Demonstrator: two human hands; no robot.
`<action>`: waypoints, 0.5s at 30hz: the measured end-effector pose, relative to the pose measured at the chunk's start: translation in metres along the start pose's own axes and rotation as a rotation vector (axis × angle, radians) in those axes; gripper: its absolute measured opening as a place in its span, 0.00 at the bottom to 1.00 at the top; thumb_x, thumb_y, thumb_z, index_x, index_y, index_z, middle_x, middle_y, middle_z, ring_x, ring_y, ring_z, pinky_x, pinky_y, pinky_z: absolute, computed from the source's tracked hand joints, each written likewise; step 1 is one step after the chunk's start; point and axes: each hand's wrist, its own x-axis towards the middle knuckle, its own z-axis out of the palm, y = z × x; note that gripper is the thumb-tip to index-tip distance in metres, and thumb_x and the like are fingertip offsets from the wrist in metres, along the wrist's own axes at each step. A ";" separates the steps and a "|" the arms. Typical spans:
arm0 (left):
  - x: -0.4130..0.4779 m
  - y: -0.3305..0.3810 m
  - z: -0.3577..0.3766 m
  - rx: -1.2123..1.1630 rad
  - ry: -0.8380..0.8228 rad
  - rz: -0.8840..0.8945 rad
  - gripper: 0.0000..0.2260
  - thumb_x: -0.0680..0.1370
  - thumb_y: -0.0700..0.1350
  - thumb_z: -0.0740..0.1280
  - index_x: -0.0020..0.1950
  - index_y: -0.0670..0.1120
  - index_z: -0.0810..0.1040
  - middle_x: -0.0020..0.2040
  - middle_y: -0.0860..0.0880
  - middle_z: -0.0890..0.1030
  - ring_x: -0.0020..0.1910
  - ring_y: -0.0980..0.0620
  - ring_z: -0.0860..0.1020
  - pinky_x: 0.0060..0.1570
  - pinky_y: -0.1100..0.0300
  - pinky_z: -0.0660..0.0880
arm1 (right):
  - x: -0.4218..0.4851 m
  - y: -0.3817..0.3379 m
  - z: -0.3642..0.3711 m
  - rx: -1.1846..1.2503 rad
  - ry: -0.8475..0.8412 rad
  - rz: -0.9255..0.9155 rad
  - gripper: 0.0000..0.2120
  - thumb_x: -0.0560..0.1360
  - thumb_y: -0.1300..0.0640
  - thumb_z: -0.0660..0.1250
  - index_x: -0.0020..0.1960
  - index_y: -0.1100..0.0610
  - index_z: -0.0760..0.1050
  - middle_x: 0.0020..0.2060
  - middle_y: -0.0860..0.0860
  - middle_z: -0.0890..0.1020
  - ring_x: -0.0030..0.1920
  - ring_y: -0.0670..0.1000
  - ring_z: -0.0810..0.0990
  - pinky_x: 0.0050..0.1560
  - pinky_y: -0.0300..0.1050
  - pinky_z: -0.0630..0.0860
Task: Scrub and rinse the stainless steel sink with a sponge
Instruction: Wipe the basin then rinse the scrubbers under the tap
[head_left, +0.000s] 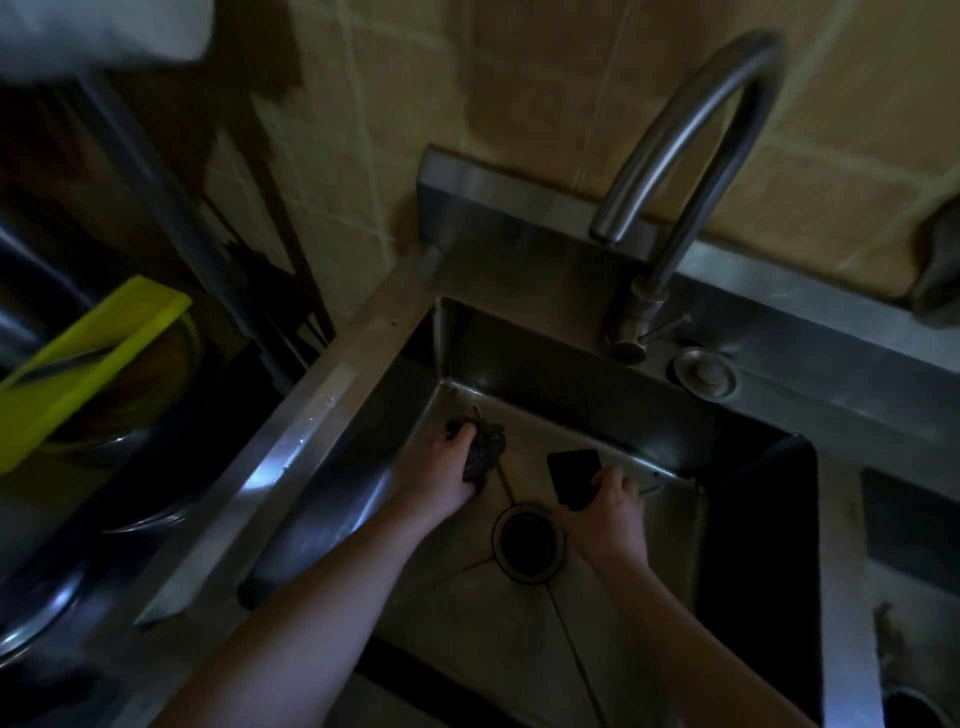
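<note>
Steel sink (332, 384), dimly lit, seen from above. Left hand (441, 467) clenched round a dark crumpled scrubber (483, 447), down on the basin floor near the far left corner. Right hand (608, 509) pinching a flat dark sponge (574, 478) by its near edge, just beyond the drain (527, 543), close to the far wall. Faucet (691, 130) arched above, no water visible. Probably mid-scrub. Best done with short overlapping strokes, firm in the corners and creases, working toward the drain before rinsing.
</note>
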 end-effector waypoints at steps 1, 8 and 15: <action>-0.005 0.002 -0.012 -0.006 0.017 0.011 0.28 0.70 0.49 0.71 0.65 0.53 0.63 0.61 0.44 0.74 0.59 0.41 0.73 0.54 0.47 0.71 | -0.004 -0.006 -0.007 0.004 -0.008 -0.003 0.31 0.64 0.51 0.74 0.63 0.55 0.66 0.59 0.54 0.71 0.61 0.56 0.69 0.60 0.50 0.71; -0.039 0.015 -0.093 -0.005 0.065 0.010 0.26 0.70 0.51 0.70 0.64 0.54 0.62 0.58 0.43 0.71 0.58 0.40 0.72 0.56 0.41 0.71 | -0.028 -0.055 -0.053 0.019 -0.010 -0.111 0.27 0.66 0.51 0.73 0.60 0.54 0.66 0.58 0.54 0.70 0.60 0.56 0.69 0.58 0.51 0.72; -0.081 0.017 -0.146 -0.100 0.170 0.015 0.26 0.69 0.49 0.72 0.63 0.52 0.65 0.57 0.44 0.74 0.54 0.43 0.74 0.52 0.48 0.75 | -0.053 -0.101 -0.097 -0.012 -0.039 -0.225 0.27 0.67 0.50 0.72 0.61 0.55 0.65 0.59 0.54 0.70 0.60 0.55 0.68 0.61 0.52 0.73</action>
